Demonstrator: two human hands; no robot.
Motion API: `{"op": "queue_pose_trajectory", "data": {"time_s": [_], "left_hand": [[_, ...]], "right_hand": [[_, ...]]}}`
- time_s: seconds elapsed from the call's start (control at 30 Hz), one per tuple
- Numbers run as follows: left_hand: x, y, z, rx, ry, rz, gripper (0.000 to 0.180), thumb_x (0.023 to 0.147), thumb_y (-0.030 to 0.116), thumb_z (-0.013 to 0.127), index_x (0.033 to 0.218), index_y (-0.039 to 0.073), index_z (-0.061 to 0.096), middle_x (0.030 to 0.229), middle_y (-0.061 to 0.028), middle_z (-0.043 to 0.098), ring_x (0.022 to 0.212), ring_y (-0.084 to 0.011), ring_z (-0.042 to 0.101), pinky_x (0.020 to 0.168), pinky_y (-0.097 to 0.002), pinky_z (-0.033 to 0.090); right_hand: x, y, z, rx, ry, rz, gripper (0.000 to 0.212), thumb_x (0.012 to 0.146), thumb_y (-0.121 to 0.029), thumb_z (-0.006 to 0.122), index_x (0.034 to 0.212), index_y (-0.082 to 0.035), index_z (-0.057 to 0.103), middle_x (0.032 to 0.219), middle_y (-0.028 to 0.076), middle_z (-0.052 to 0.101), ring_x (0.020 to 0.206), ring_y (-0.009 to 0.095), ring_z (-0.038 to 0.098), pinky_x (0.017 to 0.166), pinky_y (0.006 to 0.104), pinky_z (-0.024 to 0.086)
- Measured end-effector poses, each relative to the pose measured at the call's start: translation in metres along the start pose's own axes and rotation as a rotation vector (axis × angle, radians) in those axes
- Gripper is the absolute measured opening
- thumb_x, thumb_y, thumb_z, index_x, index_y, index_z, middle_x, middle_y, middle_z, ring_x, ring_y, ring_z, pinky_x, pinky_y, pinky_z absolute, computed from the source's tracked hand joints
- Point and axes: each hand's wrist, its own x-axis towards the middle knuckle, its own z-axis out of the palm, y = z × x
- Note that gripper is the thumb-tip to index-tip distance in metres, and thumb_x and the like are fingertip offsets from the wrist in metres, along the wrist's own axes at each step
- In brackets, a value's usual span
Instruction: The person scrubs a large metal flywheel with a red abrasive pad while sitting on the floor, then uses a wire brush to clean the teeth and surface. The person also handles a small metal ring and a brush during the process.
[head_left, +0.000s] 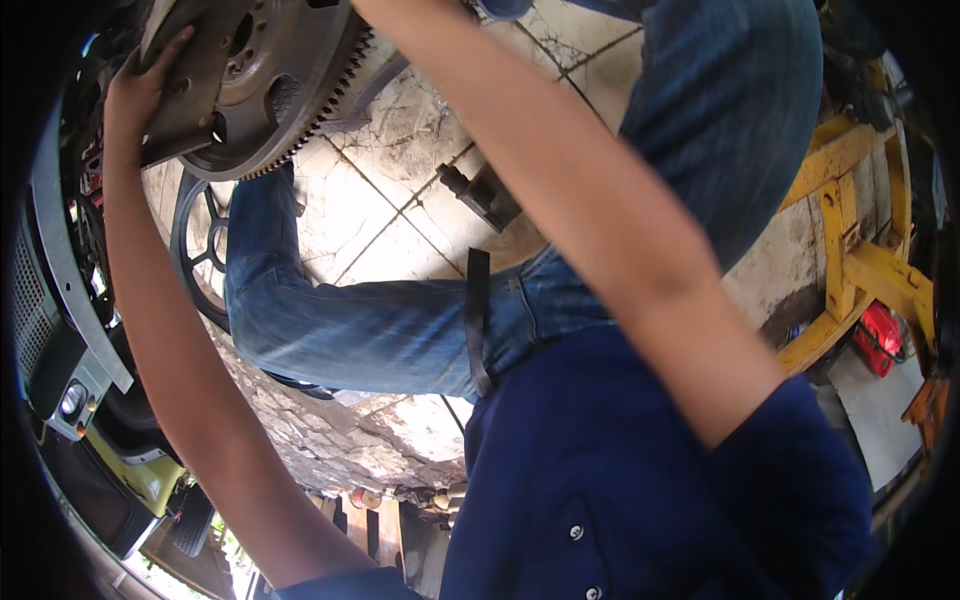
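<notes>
We should keep the flat grey metal plate (190, 95) steady over the round, toothed steel flywheel (302, 50) at upper left, our left hand (135, 95) extending one digit onto the plate, though how its other fingers and the out-of-view right hand's sit we cannot tell.

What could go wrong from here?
1. Pinch: the left hand is against the metal plate by the toothed wheel; fingers might get caught if either shifts.
2. Drop: a jeans-clad leg appears just below the wheel in view, so a slip could hit it.
3. Trip: a dark part lies on the tiled floor near the legs, perhaps easy to step on.
</notes>
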Motion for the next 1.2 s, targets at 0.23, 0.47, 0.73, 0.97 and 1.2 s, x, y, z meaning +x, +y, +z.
{"op": "queue_pose_trajectory", "data": {"time_s": [0.23, 0.47, 0.73, 0.97, 1.2], "left_hand": [[-0.036, 0.018, -0.001, 0.139, 0.130, -0.036, 0.083, 0.071, 0.066, 0.072, 0.126, 0.004, 0.062, 0.112, -0.0222, 0.068, 0.107, -0.0341, 0.066, 0.092, -0.0414, 0.049], [-0.056, 0.058, -0.003, -0.025, 0.155, -0.155, 0.078, 0.069, 0.060, 0.079, 0.119, 0.001, 0.065, 0.089, -0.0213, 0.071, 0.085, -0.0319, 0.072, 0.076, -0.0401, 0.055], [-0.063, 0.057, 0.001, -0.154, 0.275, -0.039, 0.044, 0.072, 0.041, 0.082, 0.091, 0.006, 0.062, 0.066, -0.0108, 0.066, 0.063, -0.0292, 0.068, 0.054, -0.0382, 0.051], [-0.062, 0.056, -0.003, -0.131, 0.253, -0.058, 0.040, 0.070, 0.035, 0.082, 0.089, 0.007, 0.060, 0.072, -0.0076, 0.068, 0.062, -0.0272, 0.068, 0.051, -0.0346, 0.053], [-0.063, 0.051, 0.001, -0.156, 0.296, -0.038, 0.047, 0.072, 0.045, 0.080, 0.094, 0.007, 0.063, 0.067, -0.0123, 0.067, 0.066, -0.0317, 0.068, 0.058, -0.0400, 0.053]], "right_hand": [[-0.189, 0.069, -0.012, -0.197, -0.147, 0.739, 0.023, 0.100, -0.018, 0.049, 0.109, 0.000, 0.061, 0.097, 0.011, 0.064, 0.090, 0.020, 0.061, 0.081, 0.0325, 0.048], [-0.175, 0.166, -0.002, -0.360, -0.652, 0.590, 0.030, 0.093, -0.014, 0.057, 0.118, 0.002, 0.059, 0.124, 0.020, 0.059, 0.114, 0.032, 0.057, 0.098, 0.0420, 0.044], [-0.145, 0.182, -0.034, -0.563, -0.822, 0.633, 0.032, 0.092, -0.014, 0.058, 0.119, 0.002, 0.059, 0.126, 0.020, 0.058, 0.117, 0.033, 0.056, 0.100, 0.0420, 0.043], [-0.140, 0.193, -0.032, -0.574, -0.855, 0.616, 0.033, 0.091, -0.013, 0.059, 0.120, 0.001, 0.058, 0.128, 0.020, 0.057, 0.119, 0.033, 0.054, 0.101, 0.0420, 0.042], [-0.143, 0.189, -0.031, -0.562, -0.870, 0.575, 0.035, 0.090, -0.013, 0.060, 0.121, 0.001, 0.058, 0.131, 0.020, 0.056, 0.121, 0.034, 0.053, 0.103, 0.0420, 0.041]]}}
